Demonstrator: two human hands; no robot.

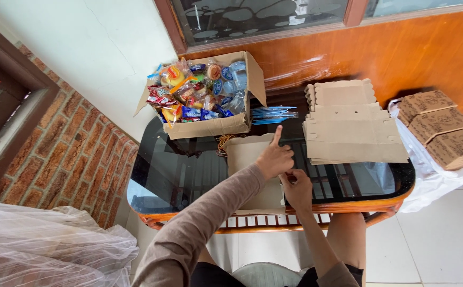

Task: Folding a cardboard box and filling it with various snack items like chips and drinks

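Glass tabletop (pixel 157 175), dark and glossy, carrying everything; slick enough, by the look of it, to let loose card slide under a push. Open cardboard box of snacks (pixel 210 93) at the far left, packed to the brim; a knock from an elbow likely to tip packets out. Stack of flat box blanks (pixel 351 125) at the far right, well apart from both hands, near the edge beside the folded boxes (pixel 437 127) on white plastic. Bundle of blue straws (pixel 273 114) between snack box and stack.

Flat cardboard sheet (pixel 247 159) near the front edge, directly under both hands; partly hidden by them. Left hand (pixel 274 158) pressing on its right side, index finger raised and pointing away, remaining fingers curled loosely, gripping nothing visible. Right hand (pixel 296 188) just beside and touching the left, fingers pinched at the sheet's right edge; impossible to tell whether card or something small sits in the pinch.

Risks, as judged: a crooked crease from uneven pressure; a torn tab from pinching too hard; the sheet skating toward the front edge.
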